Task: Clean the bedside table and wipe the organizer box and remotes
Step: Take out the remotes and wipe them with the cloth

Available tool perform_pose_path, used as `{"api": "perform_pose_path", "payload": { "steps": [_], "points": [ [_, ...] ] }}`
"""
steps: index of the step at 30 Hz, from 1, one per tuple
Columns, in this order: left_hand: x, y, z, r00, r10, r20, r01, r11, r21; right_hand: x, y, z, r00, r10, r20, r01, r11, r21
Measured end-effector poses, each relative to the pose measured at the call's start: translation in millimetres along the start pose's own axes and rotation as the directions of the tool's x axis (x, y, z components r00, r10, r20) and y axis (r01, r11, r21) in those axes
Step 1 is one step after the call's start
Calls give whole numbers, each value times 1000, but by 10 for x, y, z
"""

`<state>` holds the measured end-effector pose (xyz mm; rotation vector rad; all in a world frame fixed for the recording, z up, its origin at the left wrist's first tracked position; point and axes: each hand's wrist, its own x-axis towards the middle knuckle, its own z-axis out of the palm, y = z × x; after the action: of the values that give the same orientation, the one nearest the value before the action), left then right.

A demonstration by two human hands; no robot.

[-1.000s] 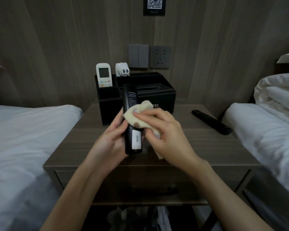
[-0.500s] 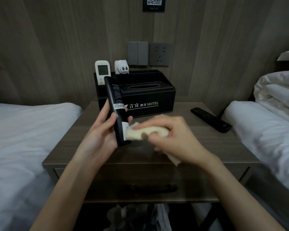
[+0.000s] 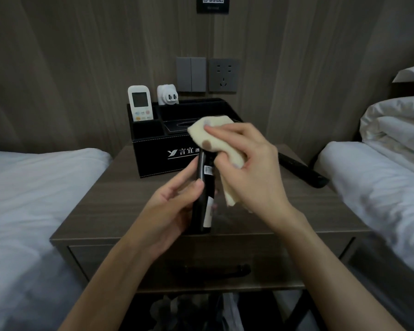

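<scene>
My left hand [image 3: 172,211] grips a black remote [image 3: 204,199] upright above the wooden bedside table [image 3: 110,201]. My right hand [image 3: 251,163] holds a cream cloth [image 3: 215,139] wrapped over the remote's top end. Behind them stands the black organizer box [image 3: 153,156] with white lettering. A white air-conditioner remote [image 3: 140,102] and a white plug adapter [image 3: 167,95] stick up from its back compartments. A second black remote [image 3: 301,172] lies flat on the table at the right, partly hidden by my right hand.
White beds flank the table on the left [image 3: 34,199] and right [image 3: 380,187]. A folded white duvet [image 3: 397,125] lies on the right bed. The wall holds a switch [image 3: 191,74] and a socket [image 3: 224,75]. A drawer with a black handle [image 3: 210,271] faces me.
The cloth in my right hand has slid from the remote's lower end up to its top end. My left hand has turned the remote back towards upright.
</scene>
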<state>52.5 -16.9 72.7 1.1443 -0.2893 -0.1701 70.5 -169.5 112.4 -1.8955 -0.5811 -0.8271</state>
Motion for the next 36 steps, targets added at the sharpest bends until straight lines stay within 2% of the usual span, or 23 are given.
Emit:
{"api": "perform_pose_path", "payload": {
  "steps": [6, 9, 13, 18, 20, 22, 24, 26, 28, 30, 34, 36],
  "points": [
    [5, 141, -100, 995, 81, -66, -83, 996, -22, -174, -49, 117, 974, 89, 209, -135, 967, 215],
    [6, 179, -142, 983, 127, -131, -145, 981, -131, -228, -79, 151, 948, 148, 282, -231, 928, 291],
    [30, 204, -195, 971, 150, -185, -191, 954, -230, -289, -97, 159, 900, 160, 405, -279, 926, 254],
    [34, 273, -327, 951, 176, -254, -243, 934, -263, -285, -27, 79, 818, 59, 572, -175, 973, 149],
    [39, 280, -341, 944, 186, -271, -253, 937, -240, -216, 3, 2, 831, 107, 545, -210, 969, 129],
    [39, 277, -342, 941, 184, -284, -251, 942, -223, -142, 69, -78, 915, 125, 383, -176, 979, 103],
    [33, 278, -334, 944, 172, -281, -242, 941, -237, -94, 159, -138, 961, 109, 255, -102, 994, -39],
    [36, 273, -319, 949, 163, -269, -232, 940, -250, -100, 236, -142, 950, 111, 291, -58, 981, -185],
    [40, 266, -290, 949, 164, -268, -226, 949, -221, -127, 280, -111, 891, 172, 420, -75, 969, -237],
    [45, 254, -257, 946, 172, -276, -227, 957, -179, -149, 256, -80, 845, 211, 492, -109, 968, -228],
    [31, 244, -179, 953, 177, -244, -219, 963, -158, -136, 63, -64, 918, 125, 377, -115, 992, -49],
    [24, 238, -125, 958, 181, -224, -216, 965, -147, -158, -27, -32, 925, 80, 372, -93, 995, 18]
  ]
}}
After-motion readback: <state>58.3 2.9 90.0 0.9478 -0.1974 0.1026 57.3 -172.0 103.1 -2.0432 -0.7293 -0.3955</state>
